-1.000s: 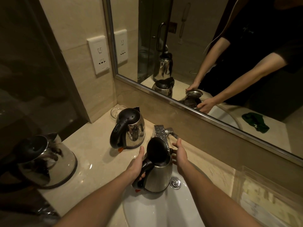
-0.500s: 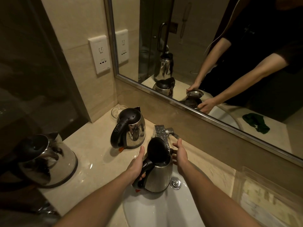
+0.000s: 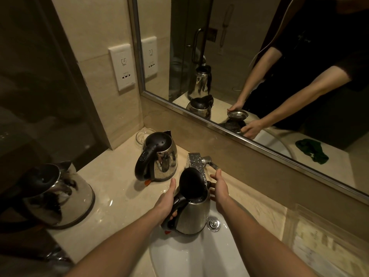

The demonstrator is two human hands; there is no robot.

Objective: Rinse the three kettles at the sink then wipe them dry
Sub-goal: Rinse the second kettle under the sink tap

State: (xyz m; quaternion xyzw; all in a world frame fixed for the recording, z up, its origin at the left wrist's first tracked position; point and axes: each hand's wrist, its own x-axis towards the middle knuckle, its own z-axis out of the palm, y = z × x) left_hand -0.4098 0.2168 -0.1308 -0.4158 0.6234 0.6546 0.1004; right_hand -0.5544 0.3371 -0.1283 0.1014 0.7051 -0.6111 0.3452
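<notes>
A steel kettle (image 3: 192, 215) with its black lid raised is held over the white sink basin (image 3: 189, 256), right under the chrome faucet (image 3: 196, 163). My left hand (image 3: 167, 202) grips its black handle. My right hand (image 3: 219, 189) rests against the kettle's right side near the rim, fingers stretched toward the faucet lever. A second kettle (image 3: 159, 157) with a closed lid stands on the counter behind the sink's left. A third kettle (image 3: 58, 194) stands at the counter's left end.
The beige stone counter (image 3: 115, 196) runs along a wall mirror (image 3: 259, 66) that reflects the person and a green cloth (image 3: 311, 150). A small glass dish (image 3: 142, 134) sits in the corner. A clear plastic stand (image 3: 323, 242) stands at the right. A drain stopper (image 3: 214, 224) is in the basin.
</notes>
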